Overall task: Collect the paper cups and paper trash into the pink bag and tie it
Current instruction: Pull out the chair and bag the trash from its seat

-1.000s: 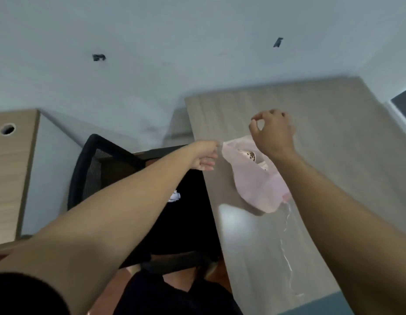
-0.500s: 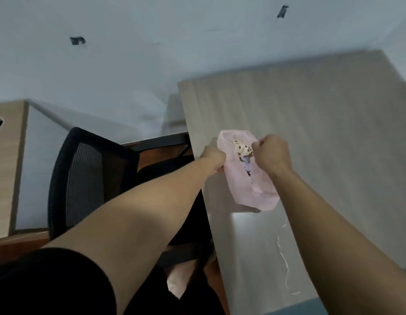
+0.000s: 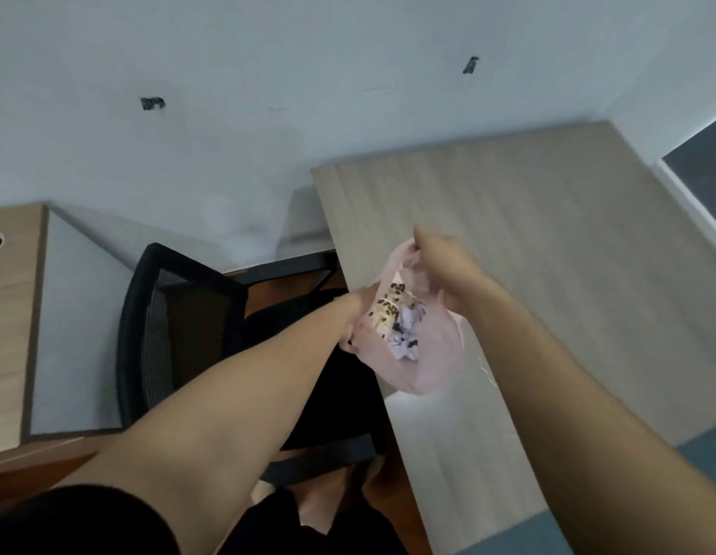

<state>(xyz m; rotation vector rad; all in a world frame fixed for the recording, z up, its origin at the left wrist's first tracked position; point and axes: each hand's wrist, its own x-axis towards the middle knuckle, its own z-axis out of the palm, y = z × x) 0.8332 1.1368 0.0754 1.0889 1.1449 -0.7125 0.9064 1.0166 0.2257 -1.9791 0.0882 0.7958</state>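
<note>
A thin pink bag [image 3: 428,370] hangs over the left edge of the wooden table [image 3: 548,242]. Inside it show a spotted paper cup [image 3: 386,310] and crumpled pale paper [image 3: 406,334]. My left hand [image 3: 354,318] grips the bag's left rim, mostly hidden behind the bag. My right hand [image 3: 442,262] pinches the bag's upper right rim and holds it raised, so the mouth stays open toward me.
A black mesh office chair [image 3: 176,326] stands left of the table, under my left arm. A second desk with a cable hole [image 3: 11,314] sits at the far left. A white wall runs behind. A thin white thread [image 3: 486,372] lies on the table near the bag.
My right hand has risen and moved right, pulling the bag's rim up. The bag's mouth has widened, and the crumpled paper inside shows more.
</note>
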